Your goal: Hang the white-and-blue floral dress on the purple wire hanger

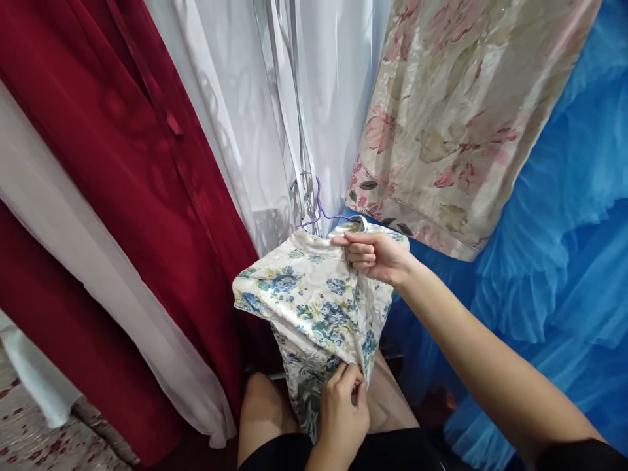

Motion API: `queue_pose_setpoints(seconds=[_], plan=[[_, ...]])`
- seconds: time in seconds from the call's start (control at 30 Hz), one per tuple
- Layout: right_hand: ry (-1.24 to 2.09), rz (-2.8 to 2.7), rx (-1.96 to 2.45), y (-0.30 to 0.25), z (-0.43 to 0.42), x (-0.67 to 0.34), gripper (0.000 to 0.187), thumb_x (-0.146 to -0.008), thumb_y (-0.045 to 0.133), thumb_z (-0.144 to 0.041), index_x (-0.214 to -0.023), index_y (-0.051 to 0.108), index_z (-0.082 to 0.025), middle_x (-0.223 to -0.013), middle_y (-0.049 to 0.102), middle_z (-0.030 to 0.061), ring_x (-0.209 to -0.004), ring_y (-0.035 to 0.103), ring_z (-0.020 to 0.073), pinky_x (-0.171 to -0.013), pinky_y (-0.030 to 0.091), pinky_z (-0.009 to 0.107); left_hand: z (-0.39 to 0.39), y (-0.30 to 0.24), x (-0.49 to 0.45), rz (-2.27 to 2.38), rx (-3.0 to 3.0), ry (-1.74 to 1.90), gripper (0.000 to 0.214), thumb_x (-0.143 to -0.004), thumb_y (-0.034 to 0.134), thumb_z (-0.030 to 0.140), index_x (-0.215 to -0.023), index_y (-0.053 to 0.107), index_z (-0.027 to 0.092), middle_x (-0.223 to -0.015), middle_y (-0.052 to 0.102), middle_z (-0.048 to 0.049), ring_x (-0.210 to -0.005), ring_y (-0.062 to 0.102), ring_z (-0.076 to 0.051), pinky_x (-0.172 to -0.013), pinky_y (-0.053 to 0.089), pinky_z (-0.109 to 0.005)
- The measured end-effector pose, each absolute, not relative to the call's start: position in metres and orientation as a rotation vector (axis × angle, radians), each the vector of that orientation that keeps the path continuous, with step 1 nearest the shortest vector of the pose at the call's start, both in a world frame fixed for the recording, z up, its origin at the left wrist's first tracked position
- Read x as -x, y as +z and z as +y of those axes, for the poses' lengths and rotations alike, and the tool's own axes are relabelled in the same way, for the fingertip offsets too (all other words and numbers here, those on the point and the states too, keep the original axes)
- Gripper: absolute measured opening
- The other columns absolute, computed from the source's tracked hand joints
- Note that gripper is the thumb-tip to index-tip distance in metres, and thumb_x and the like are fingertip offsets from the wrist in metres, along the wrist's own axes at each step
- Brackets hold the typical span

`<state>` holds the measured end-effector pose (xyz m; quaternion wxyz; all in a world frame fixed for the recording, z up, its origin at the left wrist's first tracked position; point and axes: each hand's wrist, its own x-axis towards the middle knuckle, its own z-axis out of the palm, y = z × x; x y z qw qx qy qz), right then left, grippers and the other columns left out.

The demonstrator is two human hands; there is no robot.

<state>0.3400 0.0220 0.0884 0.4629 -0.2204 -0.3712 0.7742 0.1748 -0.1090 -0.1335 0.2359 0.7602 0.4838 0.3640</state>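
The blue-flowered garment [314, 294] hangs in the middle of the view from a purple hanger [320, 208], whose hook rises against the white sheer cloth [235, 98] behind. The right hand [377, 256] is clenched on the garment's upper edge just beside the hanger, its fingers [360, 248] curled over the rim of the cloth. The left hand [341, 415] sits lower, fingers pinched on the garment's bottom edge just above the person's bare knees [262, 412].

Cloth crowds in on every side. A red drape [122, 163] falls to the left, its edge just beside the garment's left corner, with a white band [98, 288] crossing it on a slant. A pink-flowered cloth [456, 111] hangs to the upper right, its lower hem just above the right hand; blue tulle [564, 229] fills the right side behind the forearm.

Free room is narrow; it is mostly the gap between the red drape and the tulle, where the garment hangs. A patch of patterned floor [29, 445] shows at the lower left.
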Motion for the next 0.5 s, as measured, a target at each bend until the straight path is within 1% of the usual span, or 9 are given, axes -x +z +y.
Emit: queue_pose_setpoints(seconds=[0.1,0.17,0.23,0.27,0.33,0.37,0.4,0.43,0.5], plan=[[1.867,-0.945,0.516,0.089,0.014,-0.328,0.022,-0.094,0.056,-0.020,-0.095,0.074,-0.007,-0.048,0.029,-0.0095,-0.042,0.015,0.0057,-0.038,0.017,0.016,-0.108,-0.128,-0.157,1.272,-2.066,0.988,0.015,-0.086,0.055,0.009,-0.078,0.056,0.021,-0.083,0.063,-0.0038,-0.077,0.063,-0.020,-0.070,0.046,-0.029],[1.795,-1.009,0.512,0.080,0.001,-0.321,0.022,-0.093,0.059,-0.024,-0.097,0.075,-0.009,-0.050,0.034,-0.0083,-0.043,0.020,0.0057,-0.041,0.019,0.017,-0.101,-0.109,-0.143,1.201,-2.049,1.050,0.012,-0.090,0.056,0.012,-0.084,0.062,0.022,-0.087,0.066,-0.0037,-0.081,0.065,-0.020,-0.073,0.048,-0.028],[1.673,-1.117,0.547,0.072,-0.012,-0.318,0.024,-0.092,0.063,-0.030,-0.095,0.076,-0.011,-0.049,0.038,-0.0073,-0.044,0.024,0.0059,-0.044,0.020,0.020,-0.088,-0.075,-0.130,1.143,-2.039,1.225,0.015,-0.094,0.055,0.016,-0.101,0.067,0.023,-0.094,0.069,-0.0040,-0.087,0.066,-0.019,-0.079,0.050,-0.028],[1.605,-1.180,0.580,0.069,-0.018,-0.317,0.025,-0.092,0.064,-0.032,-0.093,0.077,-0.011,-0.049,0.039,-0.0067,-0.044,0.026,0.0061,-0.045,0.019,0.021,-0.079,-0.053,-0.126,1.128,-2.043,1.325,0.020,-0.096,0.055,0.019,-0.112,0.066,0.024,-0.096,0.069,-0.0037,-0.089,0.066,-0.019,-0.081,0.051,-0.029],[1.490,-1.295,0.661,0.069,-0.028,-0.318,0.029,-0.091,0.065,-0.037,-0.090,0.078,-0.011,-0.048,0.042,-0.0055,-0.045,0.028,0.0065,-0.046,0.018,0.023,-0.058,-0.008,-0.122,1.076,-2.049,1.556,0.035,-0.099,0.053,0.021,-0.133,0.059,0.026,-0.097,0.069,-0.0032,-0.089,0.066,-0.018,-0.082,0.051,-0.029],[1.449,-1.342,0.700,0.070,-0.031,-0.318,0.030,-0.091,0.065,-0.038,-0.088,0.078,-0.011,-0.048,0.044,-0.0049,-0.045,0.029,0.0068,-0.047,0.018,0.024,-0.047,0.013,-0.124,1.025,-2.103,1.602,0.038,-0.100,0.052,0.022,-0.137,0.058,0.027,-0.100,0.069,-0.0038,-0.090,0.066,-0.017,-0.083,0.051,-0.029],[1.414,-1.379,0.730,0.071,-0.033,-0.319,0.031,-0.090,0.066,-0.039,-0.087,0.078,-0.011,-0.048,0.045,-0.0044,-0.045,0.030,0.0071,-0.047,0.017,0.025,-0.037,0.031,-0.128,1.005,-2.172,1.606,0.037,-0.101,0.051,0.023,-0.137,0.059,0.027,-0.107,0.069,-0.0046,-0.092,0.065,-0.017,-0.083,0.050,-0.029],[1.383,-1.404,0.751,0.072,-0.034,-0.321,0.031,-0.090,0.066,-0.040,-0.086,0.078,-0.012,-0.048,0.046,-0.0043,-0.045,0.030,0.0072,-0.047,0.017,0.025,-0.029,0.045,-0.133,0.993,-2.229,1.597,0.035,-0.101,0.052,0.024,-0.134,0.062,0.027,-0.108,0.069,-0.0050,-0.091,0.065,-0.017,-0.082,0.050,-0.029],[1.317,-1.427,0.761,0.071,-0.030,-0.323,0.033,-0.088,0.066,-0.042,-0.083,0.077,-0.012,-0.047,0.044,-0.0049,-0.045,0.030,0.0075,-0.048,0.017,0.026,-0.019,0.062,-0.146,0.985,-2.320,1.566,0.023,-0.100,0.055,0.025,-0.117,0.070,0.023,-0.099,0.069,-0.0042,-0.085,0.063,-0.016,-0.077,0.048,-0.027]])
